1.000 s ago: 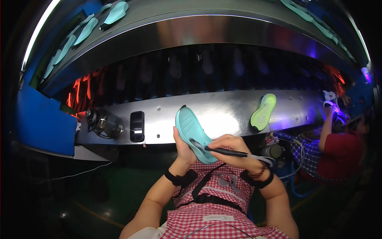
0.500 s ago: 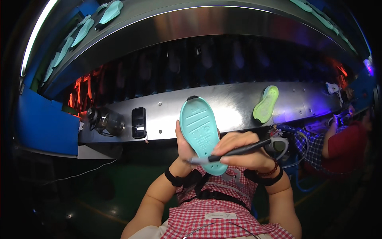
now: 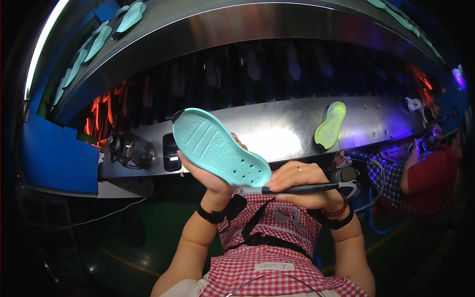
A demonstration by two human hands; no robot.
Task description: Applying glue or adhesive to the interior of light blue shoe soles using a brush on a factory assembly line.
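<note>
Turquoise and tilted, the shoe sole (image 3: 217, 146) rests gripped in the person's left hand (image 3: 205, 173), while the right hand (image 3: 304, 180) near it is wrapped around a black-handled brush (image 3: 311, 188) whose blurred tip is at the sole's lower edge, touching or not I cannot tell. Beyond, on the steel ledge (image 3: 277, 126), the sole partly covers a black case (image 3: 169, 148), between a dark jug (image 3: 139, 151) and a lime-green sole (image 3: 330, 126). Farther off, shapes in the dim recess (image 3: 232, 74) are hard to make out, and pale soles (image 3: 99, 42) up high run out of sight.
</note>
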